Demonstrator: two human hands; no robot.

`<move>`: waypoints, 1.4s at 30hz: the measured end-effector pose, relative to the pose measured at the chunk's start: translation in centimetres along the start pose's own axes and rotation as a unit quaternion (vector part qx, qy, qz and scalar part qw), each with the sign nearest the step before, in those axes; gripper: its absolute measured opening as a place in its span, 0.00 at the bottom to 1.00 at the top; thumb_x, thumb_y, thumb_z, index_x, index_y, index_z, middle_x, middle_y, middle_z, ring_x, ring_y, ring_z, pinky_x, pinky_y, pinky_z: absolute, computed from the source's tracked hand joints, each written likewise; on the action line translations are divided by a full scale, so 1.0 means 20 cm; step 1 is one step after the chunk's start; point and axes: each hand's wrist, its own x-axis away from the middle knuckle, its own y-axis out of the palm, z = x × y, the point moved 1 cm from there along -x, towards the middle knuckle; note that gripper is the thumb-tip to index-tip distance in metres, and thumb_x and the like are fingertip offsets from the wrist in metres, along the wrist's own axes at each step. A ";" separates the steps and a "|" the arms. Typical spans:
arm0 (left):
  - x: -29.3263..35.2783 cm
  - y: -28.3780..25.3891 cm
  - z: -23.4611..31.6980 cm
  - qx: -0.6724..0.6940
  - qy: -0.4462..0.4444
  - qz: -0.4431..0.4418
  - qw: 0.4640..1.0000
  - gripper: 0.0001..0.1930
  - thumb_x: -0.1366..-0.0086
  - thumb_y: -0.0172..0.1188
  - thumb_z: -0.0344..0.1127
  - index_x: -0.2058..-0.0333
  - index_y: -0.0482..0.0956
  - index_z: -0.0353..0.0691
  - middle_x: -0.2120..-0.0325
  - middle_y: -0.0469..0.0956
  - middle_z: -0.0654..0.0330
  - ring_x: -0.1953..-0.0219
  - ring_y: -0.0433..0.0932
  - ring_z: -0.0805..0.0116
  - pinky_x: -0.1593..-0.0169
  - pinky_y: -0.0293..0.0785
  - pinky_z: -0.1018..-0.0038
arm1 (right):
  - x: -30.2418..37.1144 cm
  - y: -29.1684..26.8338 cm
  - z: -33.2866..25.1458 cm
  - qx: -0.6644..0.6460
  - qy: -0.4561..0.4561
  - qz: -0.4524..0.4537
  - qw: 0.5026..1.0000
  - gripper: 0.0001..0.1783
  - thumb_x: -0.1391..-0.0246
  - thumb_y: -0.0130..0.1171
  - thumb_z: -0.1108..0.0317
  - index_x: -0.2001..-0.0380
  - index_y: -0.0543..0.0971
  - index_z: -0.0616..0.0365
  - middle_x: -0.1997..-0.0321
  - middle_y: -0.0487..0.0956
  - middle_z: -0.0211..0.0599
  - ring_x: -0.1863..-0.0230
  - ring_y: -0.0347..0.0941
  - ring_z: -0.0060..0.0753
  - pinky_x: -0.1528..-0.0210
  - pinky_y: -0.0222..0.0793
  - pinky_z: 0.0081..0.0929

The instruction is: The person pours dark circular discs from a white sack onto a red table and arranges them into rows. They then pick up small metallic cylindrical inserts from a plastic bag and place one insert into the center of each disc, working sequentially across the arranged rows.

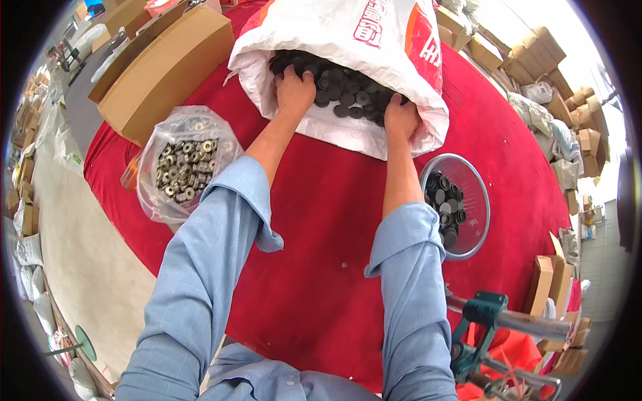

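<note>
A large white sack (321, 127) with red print lies on its side, its mouth facing me. Many small black round discs (348, 93) fill the opening. My left hand (294, 93) reaches into the left of the mouth, its fingers apart and touching the discs, with the tips partly hidden among them. At the right of the mouth, my right hand (402, 119) is inside against the sack's wall. Its thumb shows beside the discs, while most of its fingers are hidden by the hand and the sack's edge.
A clear plastic bag (226, 127) of metal ring-like parts (184, 167) stands left, beside a long cardboard box (167, 70). Right of my arm is a clear bowl (478, 217) with black round parts. A green metal clamp-like fixture (483, 311) with bars juts in on the lower right of the red-covered table (307, 267).
</note>
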 end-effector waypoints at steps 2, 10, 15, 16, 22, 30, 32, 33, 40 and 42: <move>0.14 0.00 -0.12 -0.056 0.007 0.017 0.998 0.35 0.29 0.58 0.54 0.27 0.68 0.48 0.30 0.57 0.23 0.30 0.64 0.27 0.29 0.58 0.34 | 0.23 0.07 0.07 0.099 -0.066 0.109 0.987 0.34 0.35 0.58 0.45 0.33 0.76 0.55 0.33 0.75 0.68 0.33 0.70 0.75 0.32 0.63 0.66; 0.23 0.23 0.22 -0.106 0.227 0.027 0.968 0.29 0.27 0.57 0.48 0.30 0.75 0.48 0.31 0.61 0.25 0.36 0.71 0.24 0.34 0.69 0.40 | 0.18 0.09 -0.17 0.074 -0.230 0.063 0.968 0.30 0.38 0.61 0.51 0.35 0.79 0.49 0.42 0.77 0.63 0.41 0.73 0.70 0.41 0.70 0.66; 0.22 0.21 0.25 -0.076 0.216 -0.022 0.973 0.25 0.28 0.57 0.50 0.35 0.81 0.51 0.32 0.69 0.37 0.37 0.73 0.29 0.35 0.68 0.38 | 0.20 0.07 -0.20 0.040 -0.234 0.048 0.970 0.27 0.38 0.61 0.50 0.39 0.83 0.49 0.36 0.75 0.62 0.36 0.71 0.71 0.39 0.70 0.67; 0.21 0.21 0.25 -0.079 0.215 -0.019 0.973 0.25 0.28 0.57 0.50 0.36 0.81 0.51 0.32 0.69 0.39 0.37 0.73 0.31 0.35 0.68 0.37 | 0.21 0.08 -0.22 0.043 -0.229 0.046 0.971 0.27 0.38 0.61 0.50 0.39 0.84 0.49 0.34 0.75 0.62 0.34 0.70 0.71 0.38 0.69 0.68; 0.22 0.20 0.23 -0.079 0.245 -0.029 0.966 0.24 0.28 0.55 0.47 0.38 0.83 0.47 0.32 0.71 0.44 0.36 0.74 0.35 0.34 0.68 0.39 | 0.25 0.07 -0.22 0.031 -0.237 0.048 0.970 0.24 0.36 0.60 0.52 0.43 0.87 0.51 0.31 0.74 0.64 0.31 0.69 0.72 0.36 0.68 0.68; 0.37 0.06 0.21 0.032 0.277 -0.086 0.956 0.19 0.27 0.54 0.40 0.46 0.84 0.35 0.43 0.81 0.43 0.40 0.79 0.41 0.37 0.75 0.55 | 0.39 -0.06 -0.17 -0.022 -0.288 0.004 0.957 0.20 0.32 0.56 0.61 0.48 0.85 0.64 0.33 0.74 0.71 0.36 0.72 0.73 0.34 0.70 0.56; 0.44 0.00 0.22 0.078 0.277 -0.099 0.952 0.17 0.28 0.55 0.39 0.49 0.84 0.35 0.48 0.83 0.45 0.47 0.81 0.40 0.42 0.77 0.52 | 0.46 -0.12 -0.18 -0.048 -0.286 -0.031 0.957 0.18 0.31 0.55 0.62 0.51 0.84 0.65 0.36 0.75 0.71 0.39 0.74 0.74 0.36 0.71 0.57; 0.48 -0.04 0.22 0.102 0.278 -0.104 0.950 0.17 0.28 0.56 0.39 0.50 0.84 0.34 0.50 0.84 0.46 0.50 0.82 0.39 0.44 0.77 0.51 | 0.51 -0.15 -0.19 -0.061 -0.286 -0.048 0.955 0.18 0.31 0.54 0.62 0.53 0.83 0.66 0.37 0.76 0.71 0.41 0.75 0.75 0.38 0.72 0.57; 0.85 -0.24 0.11 0.106 0.278 -0.157 0.942 0.16 0.28 0.54 0.37 0.49 0.84 0.35 0.49 0.85 0.47 0.46 0.81 0.45 0.38 0.74 0.55 | 0.95 -0.42 -0.18 -0.048 -0.314 -0.101 0.943 0.15 0.32 0.55 0.64 0.60 0.82 0.67 0.41 0.79 0.64 0.45 0.77 0.69 0.42 0.75 0.56; 0.98 -0.31 0.10 0.106 0.273 -0.186 0.938 0.16 0.27 0.53 0.37 0.49 0.83 0.36 0.48 0.84 0.49 0.45 0.81 0.47 0.37 0.73 0.54 | 1.08 -0.49 -0.14 -0.036 -0.329 -0.086 0.940 0.15 0.33 0.55 0.63 0.59 0.82 0.66 0.39 0.79 0.62 0.43 0.77 0.68 0.41 0.74 0.56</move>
